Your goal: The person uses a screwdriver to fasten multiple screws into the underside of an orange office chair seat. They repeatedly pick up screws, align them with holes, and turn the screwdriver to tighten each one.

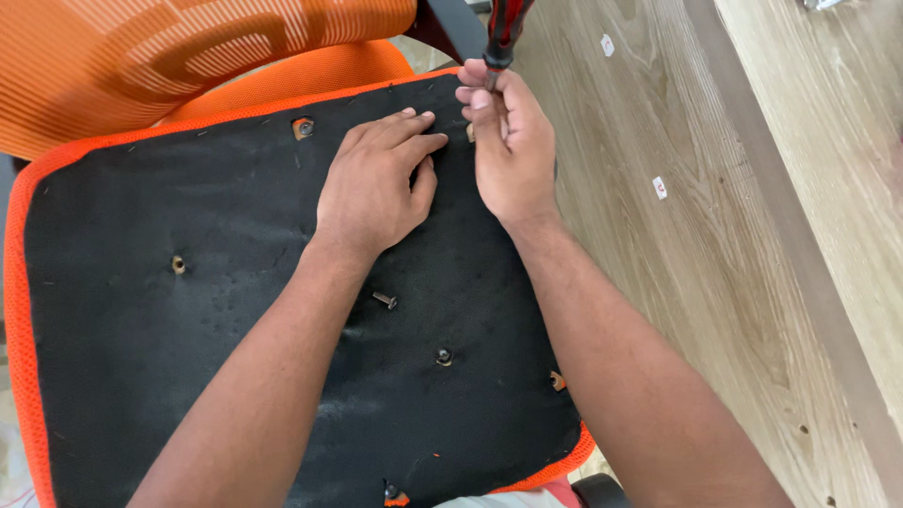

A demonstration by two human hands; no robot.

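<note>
Pale wood floor (715, 235) fills the right of the frame. An upturned orange seat cushion (169, 310) with black underside covers the left and centre. Left hand (372, 188) lies flat on the black fabric, fingers (404, 127) spread, holding nothing. Right hand (508, 150), upper centre, has its fingers closed round a red-and-black screwdriver (503, 33). A loose bolt (384, 300) lies below the left wrist.

A red-and-black-handled screwdriver (504, 33) stood nearly upright at the far right edge of an upturned orange seat cushion (188, 310) with a black fabric underside.
</note>
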